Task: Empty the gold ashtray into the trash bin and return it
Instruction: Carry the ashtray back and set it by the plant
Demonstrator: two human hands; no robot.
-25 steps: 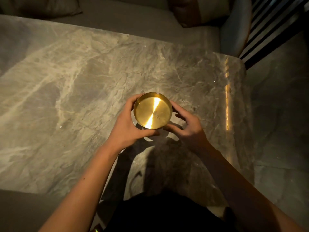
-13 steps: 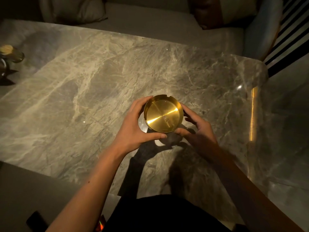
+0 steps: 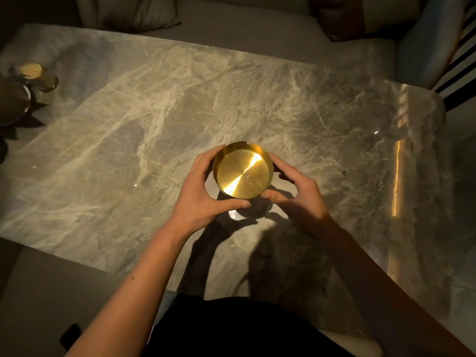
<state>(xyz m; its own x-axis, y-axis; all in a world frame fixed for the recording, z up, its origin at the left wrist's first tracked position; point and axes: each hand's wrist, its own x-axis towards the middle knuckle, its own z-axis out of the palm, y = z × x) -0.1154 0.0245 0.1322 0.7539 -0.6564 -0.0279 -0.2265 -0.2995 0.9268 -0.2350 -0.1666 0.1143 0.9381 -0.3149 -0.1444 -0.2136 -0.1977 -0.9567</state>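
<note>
Fingers (image 3: 206,161) of the left hand (image 3: 198,194) curl around the left wall of the gold ashtray (image 3: 243,173), with the thumb laid along its near edge. On the opposite side, the right hand (image 3: 298,194) cups the right wall, its fingers wrapped round the far right of the rim and its thumb pressing the near right edge. Both hands are closed on the ashtray, which sits between them, mouth up and tilted slightly toward the camera. Its polished floor catches a bright streak of light, and only a few faint specks show near the middle. One notch is visible in the rim on the side away from the thumbs. Below the thumbs, a dark round shadow and a small bright patch fall on the marbled grey surface (image 3: 128,150), so the ashtray seems to be held just above it, though contact cannot be ruled out. Far to the left of the left fingers, at the edge of the surface, stand a few dim objects (image 3: 28,83) too dark to identify. Beyond the fingertips, past the far edge of the surface, a pale sofa seat (image 3: 244,29) carries cushions (image 3: 134,11).
</note>
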